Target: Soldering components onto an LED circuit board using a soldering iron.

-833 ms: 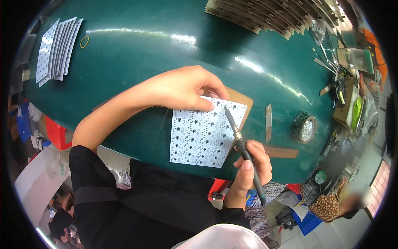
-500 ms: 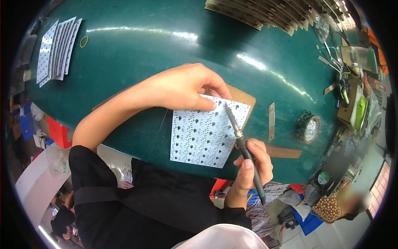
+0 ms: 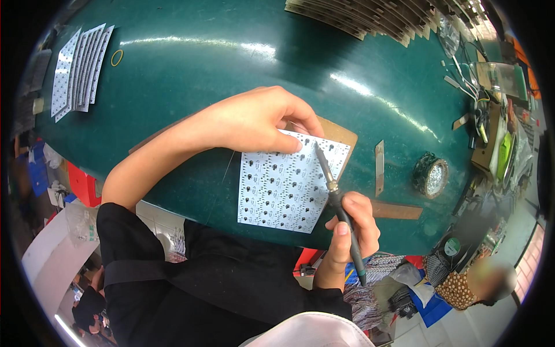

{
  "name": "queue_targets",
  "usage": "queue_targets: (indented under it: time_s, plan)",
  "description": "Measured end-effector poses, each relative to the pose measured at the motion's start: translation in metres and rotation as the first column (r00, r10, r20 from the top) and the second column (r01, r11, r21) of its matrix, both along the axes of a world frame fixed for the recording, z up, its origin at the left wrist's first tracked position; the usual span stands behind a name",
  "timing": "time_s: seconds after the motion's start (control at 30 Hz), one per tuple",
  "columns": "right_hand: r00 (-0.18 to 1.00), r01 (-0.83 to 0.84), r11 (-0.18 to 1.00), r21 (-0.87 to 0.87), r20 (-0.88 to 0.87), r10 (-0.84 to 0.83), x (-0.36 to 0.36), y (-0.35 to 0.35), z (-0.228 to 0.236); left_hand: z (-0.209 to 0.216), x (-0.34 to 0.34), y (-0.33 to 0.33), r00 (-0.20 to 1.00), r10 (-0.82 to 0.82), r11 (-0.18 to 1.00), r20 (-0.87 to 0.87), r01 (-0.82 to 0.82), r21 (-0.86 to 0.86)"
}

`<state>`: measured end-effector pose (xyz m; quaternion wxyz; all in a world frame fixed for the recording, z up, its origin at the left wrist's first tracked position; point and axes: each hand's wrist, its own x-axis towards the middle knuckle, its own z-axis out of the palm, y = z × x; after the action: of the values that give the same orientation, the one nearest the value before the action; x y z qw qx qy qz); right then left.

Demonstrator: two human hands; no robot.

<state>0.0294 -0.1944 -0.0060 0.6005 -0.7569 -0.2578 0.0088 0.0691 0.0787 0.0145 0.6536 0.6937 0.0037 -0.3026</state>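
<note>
A white circuit board panel (image 3: 277, 196), printed with rows of small black marks, lies on a brown board (image 3: 339, 134) at the table's near side. My left hand (image 3: 277, 124) reaches over the panel's far edge, its thumb pressed on the white surface and its fingers curled. A thin solder wire (image 3: 297, 125) shows between those fingers, partly hidden. In my right hand (image 3: 357, 226) is a dark-handled soldering iron (image 3: 340, 211), gripped like a pen. Its metal tip points at the panel's upper right part, close to my left index fingertip.
On the green table (image 3: 191, 75), several similar white panels (image 3: 81, 72) stand at far left beside a yellow rubber band (image 3: 117, 58). Grey stacked panels (image 3: 370, 17) fill the far right. A metal strip (image 3: 379, 168), a brown strip (image 3: 396, 210) and a tape roll (image 3: 430, 176) lie at right.
The soldering iron's handle and my right hand have shifted very slightly to the left. My left hand and the panel stay almost in place.
</note>
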Motion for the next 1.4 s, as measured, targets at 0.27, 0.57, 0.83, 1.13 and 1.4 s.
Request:
queue_targets:
  time_s: [0.27,0.57,0.83,1.13,1.4]
  plan:
    - [0.999,0.051,0.999,0.015,-0.011,-0.051,-0.005,0.007,0.004,-0.002,0.000,-0.001,1.000,0.000,1.000,0.008,0.000,-0.023]
    - [0.994,0.036,0.999,0.014,0.107,-0.037,-0.001,0.009,0.006,-0.003,-0.001,-0.003,1.000,0.029,0.997,-0.005,-0.029,-0.069]
    - [0.991,0.094,0.993,-0.075,0.105,-0.086,-0.010,-0.008,0.004,-0.005,-0.003,-0.006,0.997,0.069,0.996,0.032,-0.067,-0.051]
    - [0.670,0.724,0.469,-0.506,0.353,-0.653,0.024,-0.053,0.009,-0.014,-0.004,-0.008,0.987,0.086,0.996,0.135,-0.090,0.026]
    - [0.923,0.383,0.915,-0.129,0.105,-0.371,-0.011,-0.025,0.006,-0.023,-0.009,-0.022,0.683,-0.173,0.842,0.710,-0.272,0.466]
